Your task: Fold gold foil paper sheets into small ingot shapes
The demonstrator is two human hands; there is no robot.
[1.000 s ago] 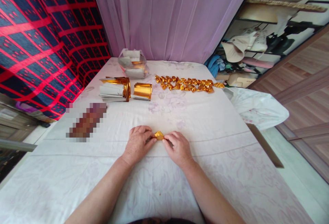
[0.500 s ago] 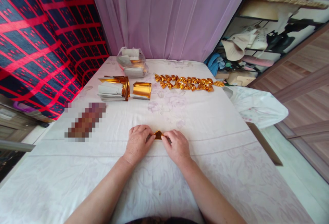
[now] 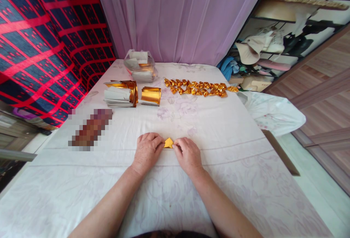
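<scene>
Close to the near edge of the table (image 3: 246, 179), which is covered in a pale flowered cloth, the left hand (image 3: 147, 153) and the right hand (image 3: 188, 155) lie knuckles up and almost touching, their fingertips closed from either side on a small folded gold foil piece (image 3: 168, 143). It sits pressed against the cloth between them, apparently so that the flat surface backs the crease while both hands pinch it. Farther back toward the left edge lies a blurred-out patch that cannot be read. Beyond that, a stack of foil sheets (image 3: 120, 94) and a smaller gold foil stack (image 3: 151, 96) lie side by side, within reach as though they are the supply. Toward the far right edge a row of folded gold pieces (image 3: 199, 88) stretches crosswise, kept apart from the flat sheets. Nearest the far edge, just before the lilac curtain (image 3: 177, 15), stands a clear plastic bag (image 3: 140, 65) with more paper inside.
</scene>
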